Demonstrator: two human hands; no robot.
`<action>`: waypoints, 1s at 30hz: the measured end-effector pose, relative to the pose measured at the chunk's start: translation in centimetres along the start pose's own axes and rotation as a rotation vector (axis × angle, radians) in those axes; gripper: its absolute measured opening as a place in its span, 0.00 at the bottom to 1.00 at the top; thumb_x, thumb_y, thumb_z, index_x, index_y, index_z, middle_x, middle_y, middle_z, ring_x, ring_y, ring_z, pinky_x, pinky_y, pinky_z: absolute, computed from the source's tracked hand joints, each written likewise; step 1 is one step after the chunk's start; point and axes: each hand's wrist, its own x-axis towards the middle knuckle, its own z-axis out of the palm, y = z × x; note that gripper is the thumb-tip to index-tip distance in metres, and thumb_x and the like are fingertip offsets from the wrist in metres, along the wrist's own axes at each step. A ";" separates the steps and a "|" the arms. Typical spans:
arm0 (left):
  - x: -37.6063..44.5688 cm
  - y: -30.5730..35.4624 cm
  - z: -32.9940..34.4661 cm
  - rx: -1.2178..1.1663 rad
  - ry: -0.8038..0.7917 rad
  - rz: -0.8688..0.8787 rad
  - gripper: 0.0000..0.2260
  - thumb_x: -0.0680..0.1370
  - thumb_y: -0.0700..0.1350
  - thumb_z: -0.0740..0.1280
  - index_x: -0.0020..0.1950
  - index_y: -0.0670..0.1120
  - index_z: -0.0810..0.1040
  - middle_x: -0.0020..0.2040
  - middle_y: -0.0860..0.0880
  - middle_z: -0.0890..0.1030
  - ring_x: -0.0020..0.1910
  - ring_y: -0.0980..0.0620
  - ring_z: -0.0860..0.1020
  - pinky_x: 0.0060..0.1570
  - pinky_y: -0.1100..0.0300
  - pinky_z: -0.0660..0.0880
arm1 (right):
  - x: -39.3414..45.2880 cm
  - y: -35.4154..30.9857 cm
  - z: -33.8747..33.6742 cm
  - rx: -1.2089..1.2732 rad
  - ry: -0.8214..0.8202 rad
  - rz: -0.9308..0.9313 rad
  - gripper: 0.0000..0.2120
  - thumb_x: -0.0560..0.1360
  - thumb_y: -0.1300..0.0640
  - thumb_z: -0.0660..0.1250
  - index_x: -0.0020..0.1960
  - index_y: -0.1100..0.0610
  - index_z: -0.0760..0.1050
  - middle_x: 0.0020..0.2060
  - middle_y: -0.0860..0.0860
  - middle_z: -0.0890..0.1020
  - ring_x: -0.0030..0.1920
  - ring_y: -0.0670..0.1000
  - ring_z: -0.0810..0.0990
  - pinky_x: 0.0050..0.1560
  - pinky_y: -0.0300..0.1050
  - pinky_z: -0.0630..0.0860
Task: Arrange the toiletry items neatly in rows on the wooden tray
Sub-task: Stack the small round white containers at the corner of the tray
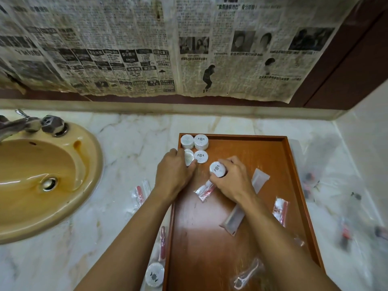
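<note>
Head view looks down on a wooden tray (241, 238), a reddish-brown, glossy rectangle with a raised rim, lying on a pale veined marble desk (130, 143). At the tray's 11 o'clock corner sit round white wrapped soap pucks (201, 141), flat discs with a small dark emblem on top: two side by side at the back, one more just in front of them.

The left hand (173, 175) rests at the tray's left rim, its fingers (192, 164) curled round a tilted soap puck (188, 159) that shows a plain pale face, touching the front puck. The right hand (233, 179) sits near the tray's centre, its fingers closed on another emblem-topped puck (217, 169), lifted slightly and tipped toward the camera.

Just under the right hand, at its 7 o'clock, lies a crinkly clear sachet with a red item (204, 191). A long frosted plastic sleeve (243, 206) runs diagonally beneath the right forearm. At the tray's 3 o'clock edge lies a second clear red-and-white sachet (280, 208); at 5 o'clock, a wrapped dental floss pick (247, 274).

Off the tray at 9 o'clock are clear packets with red contents (139, 194); at 7 o'clock, a loose soap puck (154, 274). A glossy ochre ceramic basin (42, 177) with metal taps sits at far left, and yellowed newspaper (147, 49) covers the wall.
</note>
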 end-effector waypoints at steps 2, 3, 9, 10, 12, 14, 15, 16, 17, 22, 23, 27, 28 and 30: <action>0.8 0.6 0.2 0.073 -0.002 0.016 0.19 0.78 0.56 0.62 0.55 0.40 0.75 0.50 0.41 0.77 0.48 0.41 0.76 0.43 0.51 0.72 | 0.8 0.3 0.1 -0.016 -0.017 0.021 0.24 0.71 0.52 0.72 0.65 0.58 0.75 0.56 0.52 0.73 0.55 0.49 0.72 0.51 0.35 0.64; 1.1 0.7 0.4 0.103 -0.008 0.020 0.19 0.79 0.55 0.61 0.56 0.40 0.75 0.51 0.41 0.77 0.49 0.41 0.75 0.42 0.51 0.71 | 1.1 0.3 0.2 -0.022 -0.028 0.024 0.25 0.71 0.51 0.72 0.66 0.58 0.75 0.56 0.51 0.72 0.54 0.48 0.71 0.51 0.34 0.64; 2.1 0.5 1.3 0.179 -0.056 0.032 0.17 0.80 0.54 0.60 0.57 0.40 0.73 0.53 0.43 0.71 0.50 0.41 0.74 0.39 0.52 0.68 | 2.2 0.6 0.7 -0.020 -0.050 0.031 0.26 0.70 0.51 0.71 0.66 0.58 0.74 0.56 0.51 0.71 0.55 0.48 0.70 0.52 0.35 0.64; 2.2 0.4 1.4 0.190 -0.056 0.036 0.17 0.80 0.54 0.59 0.56 0.40 0.73 0.52 0.43 0.71 0.49 0.41 0.74 0.39 0.52 0.68 | 2.3 0.6 0.8 -0.020 -0.050 0.032 0.26 0.70 0.51 0.71 0.66 0.58 0.74 0.56 0.51 0.71 0.55 0.48 0.71 0.52 0.35 0.65; 2.2 0.3 1.4 0.218 -0.049 0.046 0.17 0.80 0.55 0.59 0.55 0.41 0.74 0.52 0.44 0.71 0.49 0.42 0.73 0.37 0.52 0.67 | 2.5 0.7 0.9 -0.019 -0.049 0.035 0.25 0.70 0.51 0.71 0.65 0.58 0.75 0.55 0.50 0.71 0.55 0.48 0.71 0.52 0.36 0.66; 2.2 0.2 1.4 0.239 -0.042 0.056 0.17 0.80 0.55 0.59 0.54 0.41 0.75 0.51 0.44 0.71 0.49 0.42 0.73 0.36 0.53 0.66 | 2.6 0.8 1.1 -0.012 -0.046 0.038 0.26 0.70 0.50 0.71 0.66 0.57 0.75 0.55 0.50 0.71 0.54 0.48 0.71 0.52 0.38 0.68; 2.2 0.2 1.4 0.250 -0.039 0.059 0.18 0.80 0.55 0.59 0.53 0.41 0.75 0.52 0.44 0.71 0.49 0.43 0.73 0.35 0.53 0.65 | 2.7 0.8 1.2 -0.008 -0.044 0.042 0.26 0.70 0.50 0.71 0.66 0.57 0.74 0.56 0.50 0.71 0.55 0.49 0.71 0.53 0.38 0.69; 2.2 0.1 1.4 0.263 -0.037 0.061 0.18 0.80 0.56 0.59 0.53 0.41 0.75 0.52 0.44 0.71 0.50 0.43 0.73 0.35 0.53 0.65 | 2.8 0.8 1.3 -0.005 -0.043 0.046 0.26 0.70 0.50 0.71 0.66 0.57 0.74 0.56 0.50 0.72 0.56 0.49 0.71 0.55 0.39 0.70; 2.2 0.0 1.5 0.274 -0.034 0.061 0.18 0.80 0.56 0.59 0.53 0.42 0.75 0.52 0.45 0.71 0.50 0.43 0.72 0.35 0.53 0.64 | 2.8 0.8 1.4 -0.004 -0.040 0.048 0.27 0.70 0.50 0.71 0.67 0.57 0.74 0.57 0.51 0.72 0.58 0.50 0.71 0.56 0.40 0.70; 2.1 -0.3 1.7 0.299 -0.012 0.064 0.19 0.80 0.58 0.58 0.52 0.43 0.76 0.52 0.46 0.71 0.49 0.45 0.72 0.34 0.54 0.64 | 2.6 0.9 1.6 0.048 -0.013 0.068 0.26 0.70 0.52 0.72 0.66 0.57 0.75 0.55 0.50 0.71 0.54 0.48 0.71 0.53 0.36 0.67; 2.1 -0.3 1.7 0.302 -0.013 0.065 0.19 0.80 0.59 0.58 0.52 0.43 0.76 0.53 0.46 0.71 0.50 0.45 0.72 0.34 0.54 0.64 | 2.6 0.9 1.6 0.061 -0.010 0.073 0.26 0.70 0.52 0.72 0.66 0.57 0.75 0.54 0.49 0.71 0.54 0.47 0.71 0.53 0.36 0.68; 1.9 -0.4 1.9 0.295 0.012 0.077 0.20 0.80 0.59 0.59 0.53 0.43 0.76 0.52 0.46 0.72 0.50 0.45 0.72 0.33 0.54 0.65 | 2.6 0.9 1.7 0.090 0.001 0.084 0.26 0.69 0.52 0.72 0.66 0.57 0.75 0.54 0.49 0.71 0.54 0.48 0.71 0.54 0.38 0.69; 1.7 -0.4 1.9 0.280 0.041 0.091 0.19 0.80 0.59 0.60 0.52 0.43 0.77 0.51 0.46 0.73 0.49 0.44 0.72 0.32 0.55 0.65 | 2.6 1.0 1.7 0.093 0.005 0.085 0.26 0.69 0.52 0.72 0.65 0.57 0.75 0.54 0.49 0.71 0.54 0.48 0.71 0.54 0.38 0.69; 1.3 -0.8 2.0 0.264 0.109 0.137 0.16 0.77 0.56 0.66 0.48 0.42 0.79 0.47 0.45 0.75 0.46 0.43 0.74 0.29 0.56 0.64 | 2.6 1.0 1.8 0.094 0.014 0.081 0.25 0.69 0.53 0.72 0.65 0.57 0.75 0.54 0.49 0.72 0.53 0.47 0.71 0.53 0.38 0.69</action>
